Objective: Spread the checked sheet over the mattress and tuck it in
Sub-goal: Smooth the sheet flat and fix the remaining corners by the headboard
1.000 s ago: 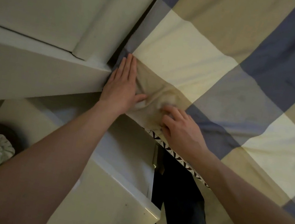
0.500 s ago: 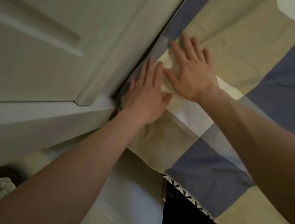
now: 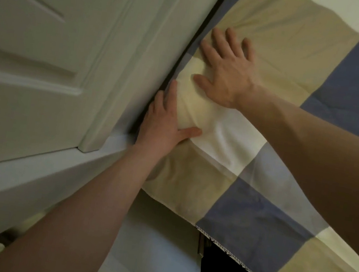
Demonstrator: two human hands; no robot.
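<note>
The checked sheet (image 3: 290, 50) is pressed down beside the door (image 3: 47, 42).
The right hand (image 3: 228, 72) is laid flat, fingers spread; the left hand (image 3: 164, 122) is pressed at the edge, fingers straight.

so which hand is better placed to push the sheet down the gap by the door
Probably left: the left hand lies along the dark gap, fingers on the checked sheet's edge there; the right hand lies spread flat on top.

The checked sheet (image 3: 254, 219) lies spread out, with blue, tan and cream squares. The right hand (image 3: 229, 73) lies flat on it, fingers wide apart. The left hand (image 3: 164, 121) presses the sheet's edge by the dark gap (image 3: 137, 121) next to the white door (image 3: 47, 42), its thumb on the sheet.
</note>
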